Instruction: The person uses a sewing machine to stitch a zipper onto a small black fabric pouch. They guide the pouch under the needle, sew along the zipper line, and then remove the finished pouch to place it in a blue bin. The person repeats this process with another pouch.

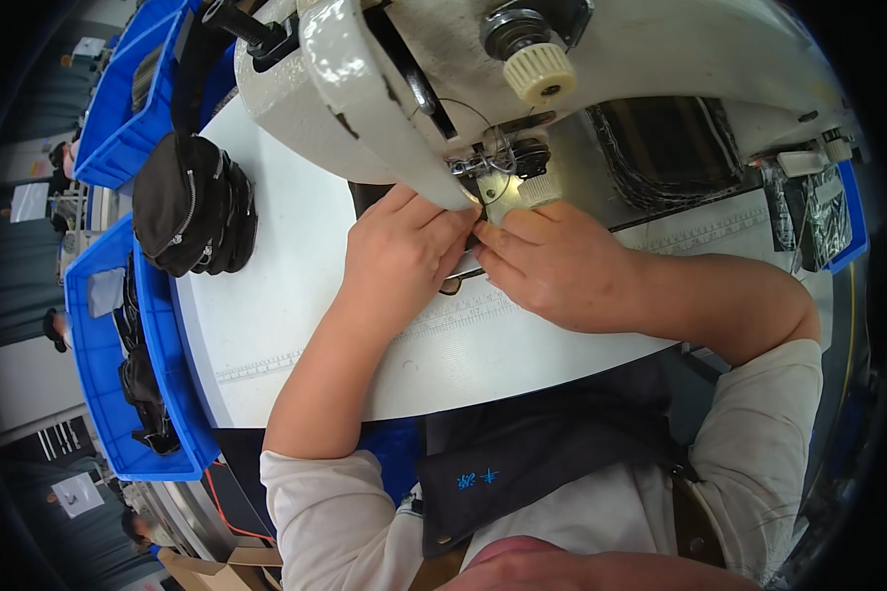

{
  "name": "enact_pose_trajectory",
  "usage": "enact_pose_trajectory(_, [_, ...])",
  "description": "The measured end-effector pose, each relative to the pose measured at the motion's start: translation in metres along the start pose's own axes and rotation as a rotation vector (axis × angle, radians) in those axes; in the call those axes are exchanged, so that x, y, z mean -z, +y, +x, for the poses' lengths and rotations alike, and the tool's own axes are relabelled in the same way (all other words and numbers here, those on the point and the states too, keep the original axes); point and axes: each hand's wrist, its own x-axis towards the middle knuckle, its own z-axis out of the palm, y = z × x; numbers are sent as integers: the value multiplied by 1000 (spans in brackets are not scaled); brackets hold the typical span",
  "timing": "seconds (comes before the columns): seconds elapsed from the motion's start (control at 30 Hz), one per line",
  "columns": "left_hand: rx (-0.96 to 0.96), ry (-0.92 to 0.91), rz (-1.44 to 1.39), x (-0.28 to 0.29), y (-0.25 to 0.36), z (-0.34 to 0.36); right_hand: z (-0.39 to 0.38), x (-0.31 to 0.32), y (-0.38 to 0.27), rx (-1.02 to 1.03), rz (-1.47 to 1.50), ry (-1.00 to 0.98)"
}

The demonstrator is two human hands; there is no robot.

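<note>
Dark fabric piece (368, 197) at the white sewing machine (335, 108)

Left hand (400, 248): yours, fingers drawn narrow, pinched the fabric just below the machine head. Right hand (557, 266): yours, likewise narrowed on the fabric, its fingertips close beside the left's. Fabric: lay partly hidden beneath your hands. To your left: one stack of black zippered pouches (189, 202) stood on the white tabletop (301, 315), near a blue bin (175, 360). Beyond your right hand: one stack of dark fabric panels (668, 148).
</note>
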Motion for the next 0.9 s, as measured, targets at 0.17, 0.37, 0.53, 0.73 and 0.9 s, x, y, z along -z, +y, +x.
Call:
enact_pose_trajectory(0.17, [31, -45, -11, 1, 5, -1, 0, 0, -1, 10, -10, 25])
enact_pose_trajectory(0.37, [37, -47, -5, 1, 6, -2, 1, -1, -1, -6, 29, 41])
enact_pose_trajectory(0.53, [86, -48, 34, -3, 2, 1, 3, -4, 3, -34, 28, 32])
enact_pose_trajectory(0.73, [166, -75, -40, -2, -3, -1, 4, -2, 6, -69, 24, -16])
enact_pose_trajectory(0.9, [286, -124, -271, 14, -19, -8, 2, -5, 9, -68, 32, 28])
